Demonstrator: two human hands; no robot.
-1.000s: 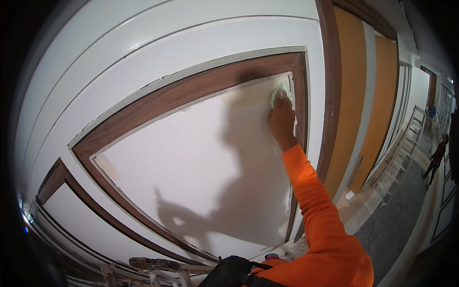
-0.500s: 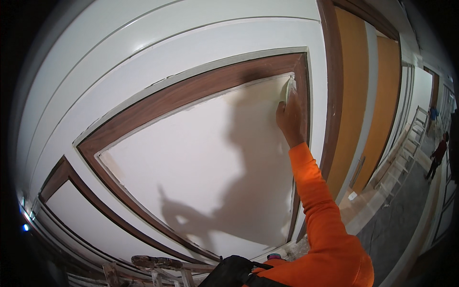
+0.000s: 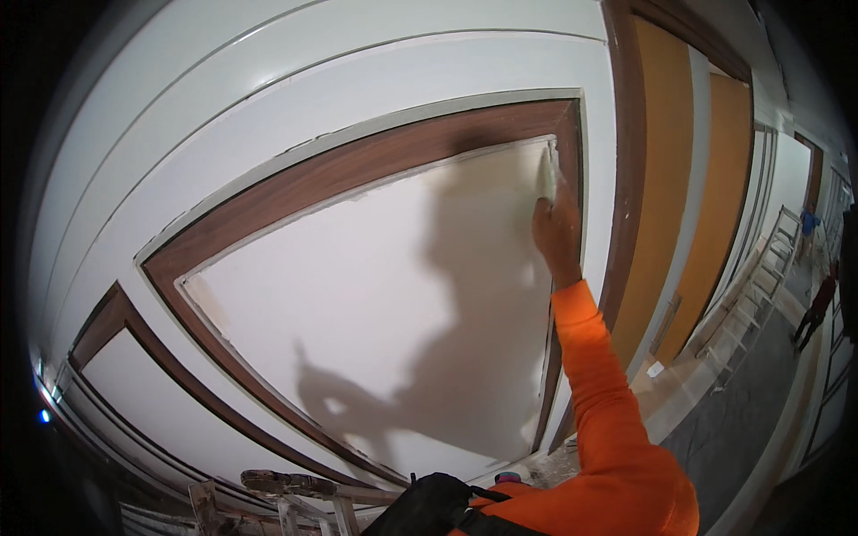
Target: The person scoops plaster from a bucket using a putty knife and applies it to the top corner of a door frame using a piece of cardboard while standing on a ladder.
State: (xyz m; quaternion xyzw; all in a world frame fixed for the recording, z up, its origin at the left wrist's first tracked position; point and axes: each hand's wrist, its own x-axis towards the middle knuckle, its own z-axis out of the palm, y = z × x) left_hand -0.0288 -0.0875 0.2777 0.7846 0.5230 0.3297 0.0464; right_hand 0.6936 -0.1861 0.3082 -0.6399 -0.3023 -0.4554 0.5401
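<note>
My right hand [image 3: 558, 234], in an orange sleeve, is raised to the upper right corner of a white recessed panel [image 3: 357, 277]. Its fingers are closed round a thin, pale putty knife [image 3: 547, 170], whose blade lies along the panel's right edge. Much of the tool is hidden by the hand or blurred. A brown wooden frame [image 3: 375, 152] surrounds the panel, with rough, off-white filler along its inner border. My left hand is outside the view. A dark shadow of my head and arms falls across the panel.
A paint-stained wooden ladder top [image 3: 286, 483] stands below the panel. To the right are tan door panels [image 3: 666, 179] and a metal ladder [image 3: 760, 290]. Further off stand a person in dark red [image 3: 818, 304] and one in blue [image 3: 810, 223].
My right hand with the putty knife has moved slightly down and right along the panel's right edge. The view has shifted a little.
</note>
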